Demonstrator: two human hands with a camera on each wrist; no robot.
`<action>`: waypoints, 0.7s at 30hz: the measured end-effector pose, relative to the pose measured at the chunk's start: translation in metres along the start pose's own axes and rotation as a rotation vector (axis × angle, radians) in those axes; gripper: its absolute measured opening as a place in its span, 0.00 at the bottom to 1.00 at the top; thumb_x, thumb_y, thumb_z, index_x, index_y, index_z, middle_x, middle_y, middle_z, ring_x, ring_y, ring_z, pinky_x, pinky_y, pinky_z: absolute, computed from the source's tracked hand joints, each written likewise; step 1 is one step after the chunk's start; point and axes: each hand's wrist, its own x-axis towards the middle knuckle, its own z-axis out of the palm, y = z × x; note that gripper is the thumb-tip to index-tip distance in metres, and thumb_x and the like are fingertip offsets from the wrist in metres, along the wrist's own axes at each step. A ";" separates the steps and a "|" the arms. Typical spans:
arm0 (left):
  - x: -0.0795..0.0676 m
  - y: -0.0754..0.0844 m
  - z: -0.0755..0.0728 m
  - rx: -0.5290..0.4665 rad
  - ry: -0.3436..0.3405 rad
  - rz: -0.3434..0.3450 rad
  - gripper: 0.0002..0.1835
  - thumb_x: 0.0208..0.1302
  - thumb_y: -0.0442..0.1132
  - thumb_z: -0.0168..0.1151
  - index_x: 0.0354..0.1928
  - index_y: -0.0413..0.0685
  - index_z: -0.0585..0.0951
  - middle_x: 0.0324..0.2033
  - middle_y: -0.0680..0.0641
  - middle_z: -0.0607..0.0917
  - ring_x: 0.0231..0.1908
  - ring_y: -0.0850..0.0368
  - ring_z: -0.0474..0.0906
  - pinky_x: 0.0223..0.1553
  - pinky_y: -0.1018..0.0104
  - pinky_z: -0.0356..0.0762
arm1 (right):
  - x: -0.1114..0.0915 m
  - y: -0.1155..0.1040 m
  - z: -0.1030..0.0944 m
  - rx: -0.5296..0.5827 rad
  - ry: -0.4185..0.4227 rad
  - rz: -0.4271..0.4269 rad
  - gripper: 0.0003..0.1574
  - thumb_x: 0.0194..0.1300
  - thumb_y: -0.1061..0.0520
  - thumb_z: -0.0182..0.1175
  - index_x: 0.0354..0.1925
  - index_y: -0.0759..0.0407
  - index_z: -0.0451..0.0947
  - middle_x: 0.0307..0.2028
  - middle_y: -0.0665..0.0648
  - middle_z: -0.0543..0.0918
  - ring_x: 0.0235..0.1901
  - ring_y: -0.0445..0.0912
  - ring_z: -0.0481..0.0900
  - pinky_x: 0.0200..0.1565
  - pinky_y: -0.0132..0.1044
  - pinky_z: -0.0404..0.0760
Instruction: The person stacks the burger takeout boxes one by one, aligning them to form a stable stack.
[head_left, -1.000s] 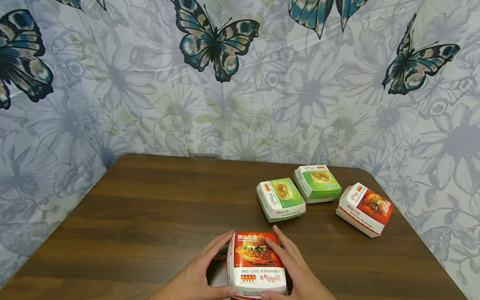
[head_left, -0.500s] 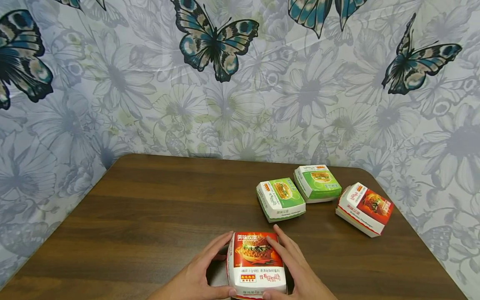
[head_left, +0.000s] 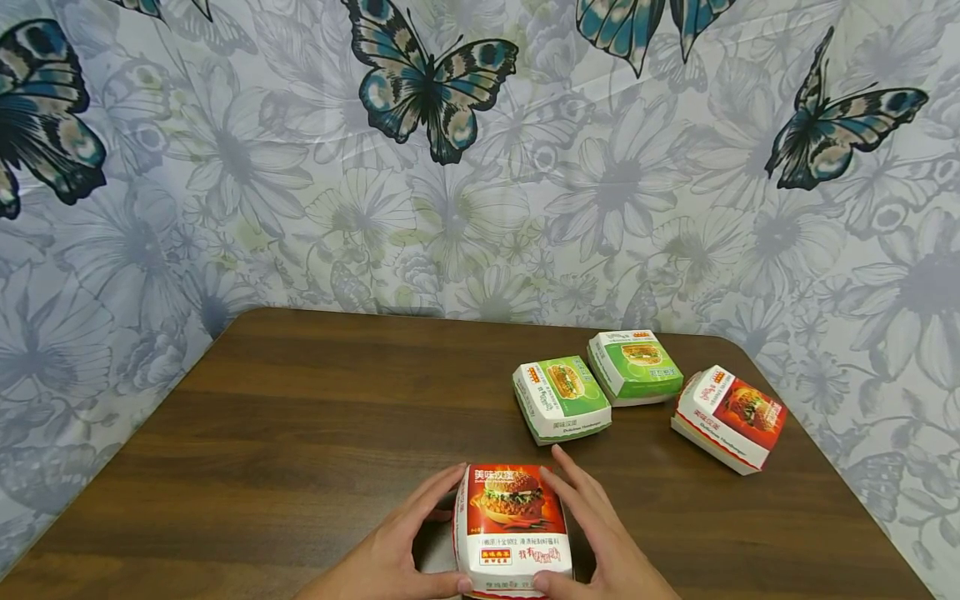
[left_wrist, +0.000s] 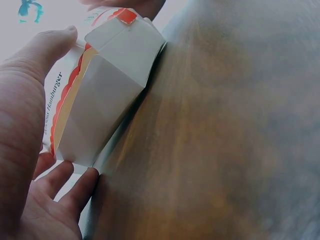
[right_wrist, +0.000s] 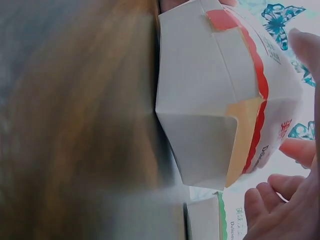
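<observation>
A red-and-white hamburger box (head_left: 510,521) with a burger picture on its lid sits at the table's near edge. My left hand (head_left: 397,542) holds its left side, the thumb at the front corner and the fingers round toward the back. In the left wrist view the fingertips (left_wrist: 90,177) reach the box's (left_wrist: 100,100) lower side. My right hand (head_left: 600,533) is at the box's right side, its fingers spread. In the right wrist view, the thumb and fingers stand slightly off the box (right_wrist: 200,65), whose red tab (right_wrist: 222,20) shows at the front.
Two green-and-white hamburger boxes, one nearer (head_left: 562,400) and one farther (head_left: 636,367), stand side by side toward the back right. Another red box (head_left: 731,417) lies angled near the right edge. The brown wooden table (head_left: 300,417) meets a butterfly-patterned cloth (head_left: 465,233) behind.
My right hand has shifted slightly to the right, and its finger has come off the lid's picture. The left hand and the boxes have not visibly moved.
</observation>
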 end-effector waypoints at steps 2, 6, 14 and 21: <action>0.000 0.000 0.000 0.004 0.003 0.025 0.54 0.61 0.50 0.77 0.82 0.64 0.53 0.79 0.52 0.57 0.69 0.57 0.67 0.65 0.63 0.74 | 0.000 -0.001 -0.001 0.009 0.014 0.004 0.59 0.57 0.44 0.77 0.80 0.38 0.57 0.81 0.47 0.50 0.73 0.37 0.53 0.58 0.57 0.77; 0.000 -0.001 0.000 0.004 0.000 0.067 0.54 0.61 0.48 0.77 0.82 0.59 0.53 0.79 0.50 0.58 0.70 0.57 0.66 0.65 0.63 0.75 | 0.000 -0.002 -0.003 0.012 0.042 0.001 0.59 0.57 0.46 0.77 0.79 0.38 0.58 0.81 0.48 0.52 0.73 0.35 0.54 0.59 0.57 0.76; 0.000 0.000 0.000 -0.004 -0.010 -0.027 0.55 0.61 0.51 0.77 0.83 0.60 0.52 0.79 0.53 0.57 0.69 0.58 0.68 0.66 0.64 0.73 | 0.000 -0.001 -0.005 -0.014 0.086 -0.021 0.59 0.56 0.48 0.77 0.79 0.38 0.58 0.81 0.47 0.54 0.74 0.34 0.54 0.58 0.57 0.76; 0.000 0.000 -0.001 -0.013 -0.018 -0.055 0.54 0.62 0.51 0.76 0.83 0.61 0.52 0.79 0.53 0.56 0.68 0.57 0.68 0.67 0.64 0.72 | -0.001 -0.001 -0.011 0.005 0.122 -0.006 0.58 0.56 0.51 0.76 0.79 0.39 0.58 0.80 0.53 0.57 0.74 0.34 0.54 0.58 0.62 0.75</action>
